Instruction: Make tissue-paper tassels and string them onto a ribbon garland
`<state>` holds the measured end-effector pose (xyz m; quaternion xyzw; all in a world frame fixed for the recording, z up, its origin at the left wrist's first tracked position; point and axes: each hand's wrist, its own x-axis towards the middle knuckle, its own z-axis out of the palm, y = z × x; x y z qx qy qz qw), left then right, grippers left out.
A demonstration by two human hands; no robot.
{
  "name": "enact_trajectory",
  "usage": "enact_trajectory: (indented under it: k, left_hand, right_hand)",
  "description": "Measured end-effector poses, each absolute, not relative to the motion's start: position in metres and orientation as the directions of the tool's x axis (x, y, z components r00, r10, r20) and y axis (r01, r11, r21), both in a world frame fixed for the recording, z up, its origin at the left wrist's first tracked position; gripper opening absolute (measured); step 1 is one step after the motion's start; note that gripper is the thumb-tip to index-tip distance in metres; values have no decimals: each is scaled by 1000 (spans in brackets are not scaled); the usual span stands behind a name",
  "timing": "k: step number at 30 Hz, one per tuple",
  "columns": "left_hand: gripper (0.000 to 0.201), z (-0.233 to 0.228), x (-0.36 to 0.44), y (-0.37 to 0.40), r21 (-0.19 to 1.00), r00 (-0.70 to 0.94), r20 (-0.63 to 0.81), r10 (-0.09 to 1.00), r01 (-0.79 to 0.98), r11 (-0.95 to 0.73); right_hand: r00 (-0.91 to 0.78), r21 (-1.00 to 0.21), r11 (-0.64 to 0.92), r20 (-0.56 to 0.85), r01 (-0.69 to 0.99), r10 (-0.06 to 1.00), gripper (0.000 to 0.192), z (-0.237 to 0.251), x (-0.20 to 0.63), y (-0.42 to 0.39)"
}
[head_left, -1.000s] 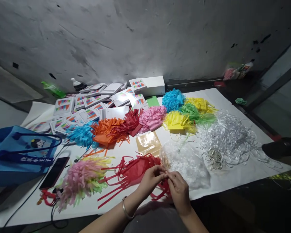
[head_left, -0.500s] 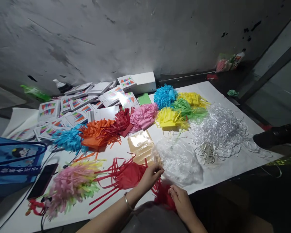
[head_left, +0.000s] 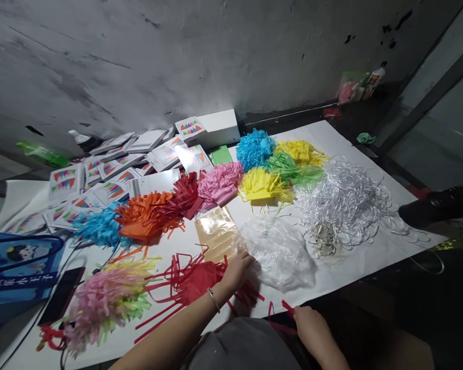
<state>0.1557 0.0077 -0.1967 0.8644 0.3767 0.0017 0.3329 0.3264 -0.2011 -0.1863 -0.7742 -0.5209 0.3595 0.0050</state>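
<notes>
Scuffed grey wall (head_left: 200,61) rises behind the worktop (head_left: 324,132), which is covered in white. My right hand (head_left: 314,329) is closed on red strips (head_left: 288,308) at the near edge, their ends poking out beside my fingers. My left hand (head_left: 239,270) is right by the left side of a clear plastic bag (head_left: 280,254); I cannot tell whether its fingers are pinched on anything. One red fringed piece (head_left: 196,282) lies to the left of that hand, and more red fringe (head_left: 249,295) lies just below it. White ribbon (head_left: 343,200) is heaped in a tangle to the right of the plastic bag. Orange fringe (head_left: 142,221) sits farther back, near printed packets (head_left: 116,164).
</notes>
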Motion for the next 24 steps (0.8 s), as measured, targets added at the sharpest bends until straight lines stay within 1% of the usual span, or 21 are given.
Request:
enact_trajectory:
  k: [2,5,11,17,21,24]
  left_hand:
    - [23,-198,155,4,568,729,-262,633,646,-510]
    - [21,-200,158,-1,553,729,-284,622,655,-515]
    - [13,-197,166,-5,558,687,-302,661,689,-462]
    - [12,-199,168,-1,636,639,-283,716,683,-358]
    - [10,-190,165,2,713,627,-259,735,637,-293]
    - [6,-177,161,3,752,627,-223,747,598,-278]
  right_hand:
    - [165,-382,-433,-564,816,809,32,-183,327,-198]
    - [89,-414,-380,-571,827,816,31,-174,319,-184]
    - [20,-424,-342,-604,839,797,30,-162,307,-169]
    - [28,-422,-349,-603,837,797,28,-169,310,-172]
    - [57,-437,-359,-568,825,821,30,-166,311,-169]
    - [82,-463,-362,-520,809,850,29,-162,311,-166]
